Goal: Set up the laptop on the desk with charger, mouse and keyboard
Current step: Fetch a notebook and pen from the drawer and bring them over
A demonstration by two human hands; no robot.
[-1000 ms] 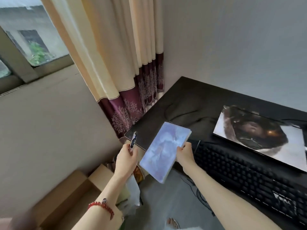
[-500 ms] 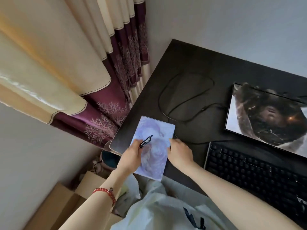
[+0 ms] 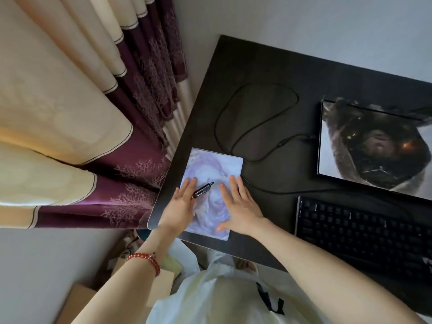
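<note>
A person's left hand [image 3: 181,208] and right hand [image 3: 238,205] press flat, fingers spread, on a pale notebook [image 3: 211,195] lying at the near left corner of a black desk [image 3: 261,66]; a black pen [image 3: 203,190] lies just beside the left fingers, whether gripped is unclear. A keyboard [image 3: 364,235] sits to the right, a looped cable [image 3: 257,118] beyond, running to the lit laptop [image 3: 374,146] behind the keyboard.

A black desk [image 3: 268,66] holds a pad [image 3: 211,195] swirled in pale lilac and blue, with a black pen [image 3: 203,189] on it. A black cable [image 3: 254,127] and black keyboard [image 3: 360,232] lie nearby. The screen [image 3: 374,146] shows dark brown and white. The curtain [image 3: 70,90] is cream with a plum hem patterned in pale branches. A red bead bracelet [image 3: 146,259] circles one wrist.
</note>
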